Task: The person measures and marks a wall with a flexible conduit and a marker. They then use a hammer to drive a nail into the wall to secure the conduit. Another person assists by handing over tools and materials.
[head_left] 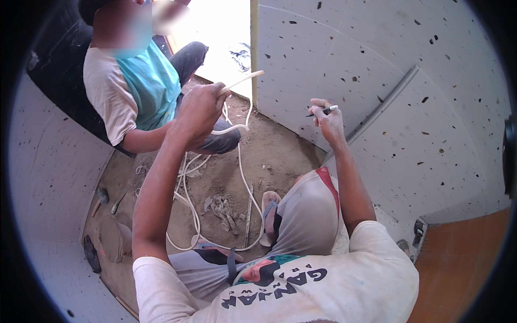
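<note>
In the head view, the left hand [203,110] has its fingers curled shut around a pale tube [246,79], whose short end pokes out past the thumb toward the far right. The right hand [330,126], farther right and well apart from it, pinches a marker [325,111] between thumb and bent fingers, its white end pointing right and its dark end left. Smooth, round lengths of tubing loop loosely over the brown, dusty floor [280,156] between the person and a co-worker [153,86] sitting at the far left. Near those loops lie crumpled grey scraps [223,212]; a hammer [101,198] rests at the left. Flat white panels [334,54] flecked with dark, irregular chips stand at the far right, and a smooth orange-brown board [463,264] at the near right. Large dark lettering [318,275] crosses the person's off-white shirt [366,280], beside a coloured picture.
</note>
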### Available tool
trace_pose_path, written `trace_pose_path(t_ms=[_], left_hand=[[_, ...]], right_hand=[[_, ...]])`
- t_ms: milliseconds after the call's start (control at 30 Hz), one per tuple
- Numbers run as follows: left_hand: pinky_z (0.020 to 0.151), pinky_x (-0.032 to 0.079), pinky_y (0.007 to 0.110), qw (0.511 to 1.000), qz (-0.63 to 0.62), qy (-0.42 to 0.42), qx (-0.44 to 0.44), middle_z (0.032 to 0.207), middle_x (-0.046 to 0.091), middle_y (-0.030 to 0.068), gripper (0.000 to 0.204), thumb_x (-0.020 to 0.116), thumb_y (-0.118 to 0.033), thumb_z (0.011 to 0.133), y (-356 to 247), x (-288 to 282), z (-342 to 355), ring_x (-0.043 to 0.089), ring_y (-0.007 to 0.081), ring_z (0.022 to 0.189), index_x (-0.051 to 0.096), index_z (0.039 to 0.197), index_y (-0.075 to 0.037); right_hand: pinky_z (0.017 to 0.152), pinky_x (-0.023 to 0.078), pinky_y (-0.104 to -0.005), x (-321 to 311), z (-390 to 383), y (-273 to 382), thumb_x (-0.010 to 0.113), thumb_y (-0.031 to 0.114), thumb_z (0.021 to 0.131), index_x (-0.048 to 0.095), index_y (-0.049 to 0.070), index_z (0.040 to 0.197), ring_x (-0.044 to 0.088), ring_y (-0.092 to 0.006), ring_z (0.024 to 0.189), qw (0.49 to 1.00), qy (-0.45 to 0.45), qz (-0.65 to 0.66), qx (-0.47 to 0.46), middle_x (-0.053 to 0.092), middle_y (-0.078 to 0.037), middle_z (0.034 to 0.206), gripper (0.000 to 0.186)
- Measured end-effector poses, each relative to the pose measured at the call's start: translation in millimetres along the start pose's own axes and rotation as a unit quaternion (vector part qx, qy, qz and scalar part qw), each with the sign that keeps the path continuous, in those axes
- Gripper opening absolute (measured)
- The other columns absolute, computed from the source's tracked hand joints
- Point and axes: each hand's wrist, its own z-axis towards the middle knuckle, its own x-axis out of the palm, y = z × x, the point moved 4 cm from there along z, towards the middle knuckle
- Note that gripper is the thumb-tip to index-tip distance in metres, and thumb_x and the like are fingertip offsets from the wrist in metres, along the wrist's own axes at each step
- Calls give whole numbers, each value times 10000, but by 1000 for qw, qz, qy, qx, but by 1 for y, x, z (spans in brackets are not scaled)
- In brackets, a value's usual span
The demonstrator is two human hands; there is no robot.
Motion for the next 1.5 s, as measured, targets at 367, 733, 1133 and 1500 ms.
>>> trace_pose_path(t_ms=[367, 733, 1133, 1500], left_hand=[[425, 258, 231, 858, -513, 3, 19, 553, 386, -65, 337, 533, -302, 975, -121, -8, 75, 327, 48, 446, 617, 954, 23], [440, 347, 269, 766, -640, -27, 57, 577, 437, -36, 248, 481, -284, 931, -148, 32, 177, 393, 116, 447, 577, 957, -57], [876, 473, 325, 915, -391, 28, 99, 987, 655, 66, 239, 640, -154, 865, -113, 75, 227, 626, 179, 950, 601, 1060, -21], [725, 505, 355, 974, -183, 60, 120, 800, 685, 126, 300, 780, -268, 758, -99, 141, 208, 644, 223, 753, 682, 837, 4]], right_hand=[[778, 506, -389, 47, -4, 15, 685, 238, 819, 544, 77, 1305, 642, -253, 804, 945, 211, -213, -130, 663, -112, 868, 531], [644, 469, -331, 36, 35, -27, 639, 303, 903, 696, 42, 1001, 577, -157, 669, 990, 41, -108, -77, 639, -79, 723, 285], [528, 356, -333, -9, 60, -94, 654, 291, 870, 630, -10, 745, 416, -123, 561, 995, -63, -77, 25, 493, -18, 560, 326], [583, 408, -355, -13, 85, -100, 630, 287, 872, 602, -1, 686, 478, -143, 584, 984, -96, -151, -18, 526, -39, 585, 345]])
